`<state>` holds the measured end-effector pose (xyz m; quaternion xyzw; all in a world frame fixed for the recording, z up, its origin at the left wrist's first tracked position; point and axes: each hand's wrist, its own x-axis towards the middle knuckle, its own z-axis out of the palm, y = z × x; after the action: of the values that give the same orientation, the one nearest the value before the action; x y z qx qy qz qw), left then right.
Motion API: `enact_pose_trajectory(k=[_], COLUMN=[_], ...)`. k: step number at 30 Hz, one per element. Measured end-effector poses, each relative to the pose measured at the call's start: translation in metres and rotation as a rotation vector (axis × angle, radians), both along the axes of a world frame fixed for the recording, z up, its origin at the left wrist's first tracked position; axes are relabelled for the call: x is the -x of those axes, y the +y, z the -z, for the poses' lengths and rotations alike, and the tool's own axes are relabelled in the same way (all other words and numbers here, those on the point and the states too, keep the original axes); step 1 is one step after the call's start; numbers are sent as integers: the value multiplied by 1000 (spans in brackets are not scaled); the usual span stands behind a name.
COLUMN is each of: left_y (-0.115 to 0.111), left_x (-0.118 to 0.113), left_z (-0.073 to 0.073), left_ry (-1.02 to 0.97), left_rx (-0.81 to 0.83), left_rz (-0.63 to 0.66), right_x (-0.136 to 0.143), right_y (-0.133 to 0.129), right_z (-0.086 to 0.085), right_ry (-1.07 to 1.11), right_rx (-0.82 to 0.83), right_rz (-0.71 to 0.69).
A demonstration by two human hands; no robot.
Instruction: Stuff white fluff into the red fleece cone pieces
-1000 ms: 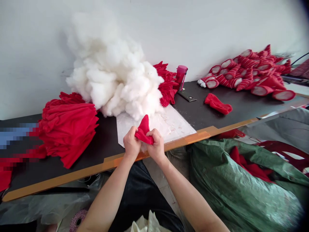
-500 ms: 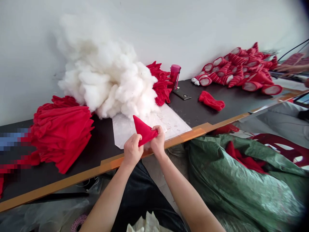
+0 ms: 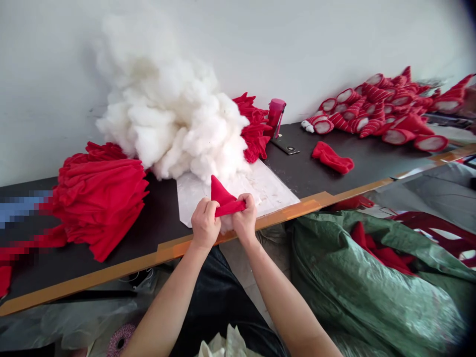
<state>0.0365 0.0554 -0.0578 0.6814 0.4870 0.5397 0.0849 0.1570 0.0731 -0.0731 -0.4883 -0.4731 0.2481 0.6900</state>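
"Brown edging (image 3: pixel 89 279) runs along the dark surface (image 3: pixel 316 181). Where is there room?"

"Between the smooth white sheet (image 3: pixel 273 191) and the piled red cones (image 3: pixel 374 106), around one loose red piece (image 3: pixel 332 157)."

"And the grip?"

"Narrow: left hand (image 3: pixel 206 222) and right hand (image 3: pixel 245 218) pinch opposite sides of a soft, pointed red cloth (image 3: pixel 223 196), over the sheet near the edging."

"Behind it?"

"Fluffy white stuffing (image 3: pixel 178 129), heaped in a cloudy mound."

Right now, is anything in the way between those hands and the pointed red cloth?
Nothing visible is: the left hand and right hand both hold the pointed red cloth directly, and the white fluff lies beyond it, not between.
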Motion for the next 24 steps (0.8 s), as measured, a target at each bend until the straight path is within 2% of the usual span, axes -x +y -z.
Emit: enact_pose_trajectory(k=[2,6,8,11,14,17,20,24], left_y=[-2,8,18,31,35,30,25,27], left_x=[7,12,6,-2,-5,-7,-11,-14], left_z=[-6,-19,-24,-29,-28,-22,-17,-16], left_ry=[-258,-966,-1184,-1385,-1479,-1460,-1403,-1322], left_rx=[161,708,834,781,736,715,622,462], left_rz=[131,435,494,444,429,418,362,198], right_x=[-4,-6,-2,4,9,17,27,38], right_y=[5,12,10,3,-5,-7,-4,2], right_z=[-2,-12,-16,-16,-8,-1,1,0], right_ry=[26,-3,-60,-107,-187,-270,-344,-365], right_rx=[-2,-19,-49,-86,-101,-163,-193,-141], right_rz=[-72,-239,-255,-186,-274,-284,-246,-200])
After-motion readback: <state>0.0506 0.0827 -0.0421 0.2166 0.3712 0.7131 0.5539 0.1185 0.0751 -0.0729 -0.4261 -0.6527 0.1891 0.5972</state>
